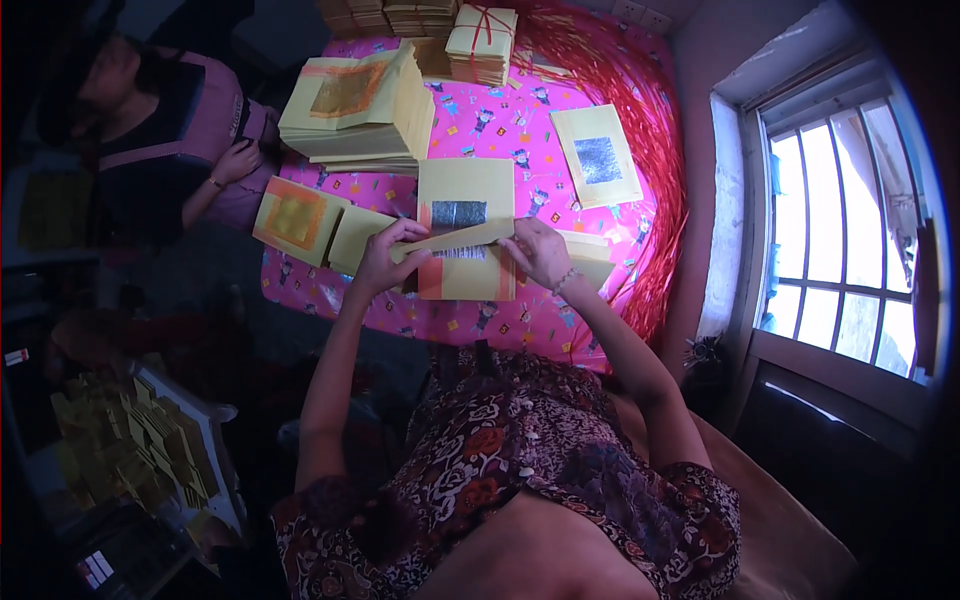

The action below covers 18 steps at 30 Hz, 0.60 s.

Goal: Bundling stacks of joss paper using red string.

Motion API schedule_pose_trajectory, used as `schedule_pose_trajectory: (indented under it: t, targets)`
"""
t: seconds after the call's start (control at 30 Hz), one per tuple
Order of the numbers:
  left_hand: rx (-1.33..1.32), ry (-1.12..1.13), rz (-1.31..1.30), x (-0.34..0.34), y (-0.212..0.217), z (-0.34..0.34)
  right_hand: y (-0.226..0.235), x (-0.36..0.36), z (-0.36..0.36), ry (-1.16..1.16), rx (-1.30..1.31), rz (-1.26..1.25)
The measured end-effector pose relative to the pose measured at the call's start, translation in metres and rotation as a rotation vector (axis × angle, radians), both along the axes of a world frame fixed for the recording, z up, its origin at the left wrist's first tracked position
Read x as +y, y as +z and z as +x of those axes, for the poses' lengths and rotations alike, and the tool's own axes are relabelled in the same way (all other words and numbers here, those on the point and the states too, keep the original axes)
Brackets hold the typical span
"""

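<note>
My left hand [388, 256] and my right hand [541, 252] pinch the two ends of a yellow joss paper sheet [462, 238], which shows as a narrow raised band between them. Under it lies yellow joss paper [466, 180] with a silver foil patch, partly covered by the band. Beside my left hand are a yellow stack [362, 240] and a joss paper with a gold patch in an orange border [295, 218]. More yellow paper [588, 262] lies next to my right hand, partly behind it.
A thick joss paper pile [355, 105] stands at the far left of the pink patterned table cover [490, 130]. A bundle tied with red string [482, 45] sits behind. Red strips [655, 200] run along the right edge, near a silver-patched sheet [597, 160]. Another person [185, 130] is at left.
</note>
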State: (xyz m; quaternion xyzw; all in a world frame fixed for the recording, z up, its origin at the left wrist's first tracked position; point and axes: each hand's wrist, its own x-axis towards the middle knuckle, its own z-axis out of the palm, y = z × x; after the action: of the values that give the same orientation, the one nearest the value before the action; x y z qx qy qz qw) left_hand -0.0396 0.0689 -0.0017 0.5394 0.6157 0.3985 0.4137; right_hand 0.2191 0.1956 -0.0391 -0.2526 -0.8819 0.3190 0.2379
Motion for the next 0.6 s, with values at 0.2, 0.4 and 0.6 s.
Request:
schedule_pose_trajectory:
  t: [0.2,0.4,0.6]
  targets:
    - [0.147,0.184,0.081,0.021,-0.018,-0.005,0.002,0.015,-0.019,-0.188,-0.026,-0.214]
    - [0.278,0.380,-0.063,0.042,-0.037,-0.002,0.002,0.028,-0.032,-0.364,-0.125,-0.445]
    - [0.361,0.438,-0.155,0.051,-0.043,0.001,-0.002,0.030,-0.038,-0.491,-0.072,-0.721]
